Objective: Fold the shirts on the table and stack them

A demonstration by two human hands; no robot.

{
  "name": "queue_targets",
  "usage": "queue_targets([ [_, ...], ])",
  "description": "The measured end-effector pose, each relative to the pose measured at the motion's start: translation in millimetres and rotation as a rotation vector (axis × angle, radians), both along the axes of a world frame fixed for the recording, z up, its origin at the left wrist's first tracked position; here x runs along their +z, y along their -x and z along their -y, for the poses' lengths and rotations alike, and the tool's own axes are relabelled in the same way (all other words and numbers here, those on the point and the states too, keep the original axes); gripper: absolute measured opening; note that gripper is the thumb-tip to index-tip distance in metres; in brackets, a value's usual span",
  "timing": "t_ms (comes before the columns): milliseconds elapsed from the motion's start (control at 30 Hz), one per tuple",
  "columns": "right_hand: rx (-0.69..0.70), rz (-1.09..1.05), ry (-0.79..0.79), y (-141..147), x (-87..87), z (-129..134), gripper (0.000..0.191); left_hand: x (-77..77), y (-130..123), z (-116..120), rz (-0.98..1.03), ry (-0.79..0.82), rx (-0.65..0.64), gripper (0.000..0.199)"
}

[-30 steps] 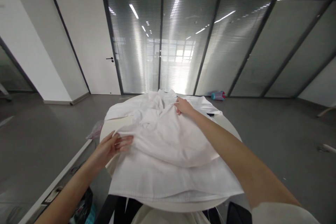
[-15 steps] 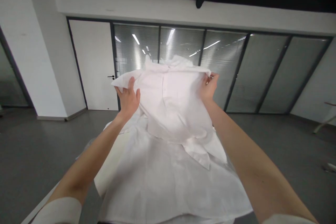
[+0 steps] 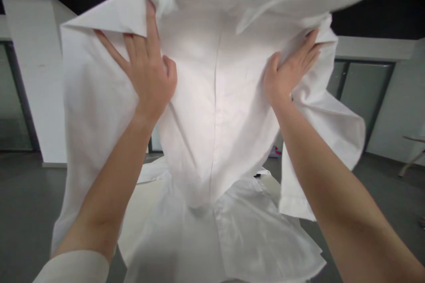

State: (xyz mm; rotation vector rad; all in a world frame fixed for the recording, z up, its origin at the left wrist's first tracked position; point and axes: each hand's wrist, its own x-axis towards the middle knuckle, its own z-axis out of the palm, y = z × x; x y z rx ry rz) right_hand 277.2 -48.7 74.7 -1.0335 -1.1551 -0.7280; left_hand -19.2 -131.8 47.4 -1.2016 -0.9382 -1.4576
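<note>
The shirt hung lifted in the air, filling the upper view, its lower part draping down onto the table. The left hand gripped it near its upper left edge, fingers spread flat against the cloth with a fold over their tips. The right hand clutched the shirt's upper right, fingers closed into bunched fabric. A sleeve dangled right of the shirt's middle seam.

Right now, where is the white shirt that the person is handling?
In the head view the white shirt is held up in the centre, gripped by the left hand and right hand, above another white garment lying below.
</note>
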Motion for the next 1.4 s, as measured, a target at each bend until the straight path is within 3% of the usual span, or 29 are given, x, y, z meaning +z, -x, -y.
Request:
queue_targets([
  [67, -0.029, 0.027, 0.070, 1, 0.6, 7, 0.072, 1.1, 4, -5, -0.033, 0.067, 0.062, 0.075],
  [133, -0.051, 0.066, 0.148, 1, -6.6, 2, 0.073, -5.0, 9, -23, -0.043, 0.157, 0.043, 0.071],
  [233, -0.097, 0.104, 0.333, 1, -37.6, -31, 0.063, -34.3, 18, -72, -0.038, 0.326, -0.018, 0.062],
  [333, -0.136, 0.135, 0.685, 1, -99.8, -85, 0.054, -94.3, 20, -132, -0.031, 0.671, 0.064, 0.056],
  [433, -0.122, 0.235, 1.199, 2, -188.1, -133, 0.054, -177.3, 18, -176, -0.034, 1.280, 0.170, 0.047],
  [467, -0.096, 0.260, 1.305, 1, -218.7, -145, 0.051, -205.6, 18, -185, -0.040, 1.394, 0.165, 0.046],
  [567, -0.071, 0.297, 1.498, -3, -294.0, -167, 0.040, -274.6, 21, -204, -0.048, 1.618, 0.142, 0.038],
  [633, -0.093, 0.316, 1.524, -6, -321.8, -178, 0.037, -300.4, 26, -216, -0.033, 1.674, 0.139, 0.036],
  [767, -0.132, 0.358, 1.444, -5, -333.4, -209, 0.036, -313.4, 31, -257, 0.061, 1.665, 0.149, 0.042],
  [900, -0.002, 0.359, 1.439, 10, -333.3, -239, 0.041, -316.0, 20, -303, 0.145, 1.749, 0.090, 0.040],
  [1033, 0.091, 0.307, 1.532, 30, -347.9, -257, 0.041, -330.2, 6, -333, 0.193, 1.816, 0.035, 0.034],
  [1233, 0.207, 0.235, 1.512, 43, -373.2, -267, 0.036, -354.3, 1, -343, 0.273, 1.711, -0.025, 0.026],
  [1400, 0.228, 0.119, 1.420, 41, -366.1, -270, 0.035, -355.0, 1, -334, 0.330, 1.469, -0.066, 0.023],
])
